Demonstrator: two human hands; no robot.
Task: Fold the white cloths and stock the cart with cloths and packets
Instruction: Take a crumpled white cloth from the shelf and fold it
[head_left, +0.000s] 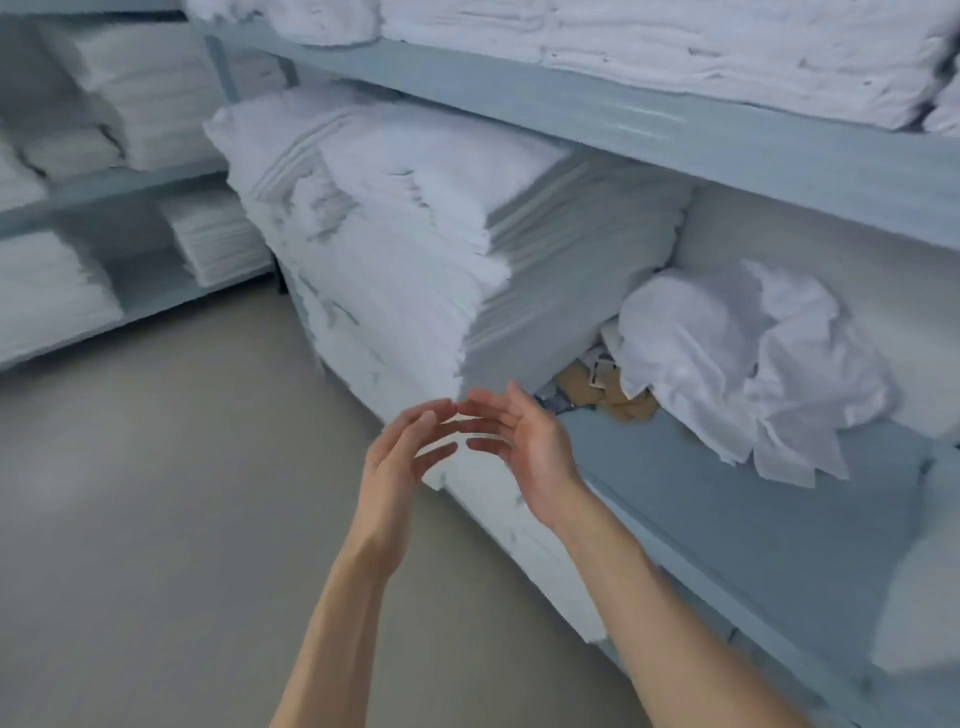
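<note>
Both hands, left hand (402, 457) and right hand (524, 441), are spread open and hold nothing, fingertips close together, just under the tall stack of white cloths (384, 249). The picture is blurry.

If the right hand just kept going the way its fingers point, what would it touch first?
Most likely the left hand: the right hand has fingers pointing left toward it, nearly touching. Past that lies the lower corner of the tall stack of folded white cloths, though depth is hard to judge.

Probably linen store: shelves (675, 124) of towels (415, 218).
</note>
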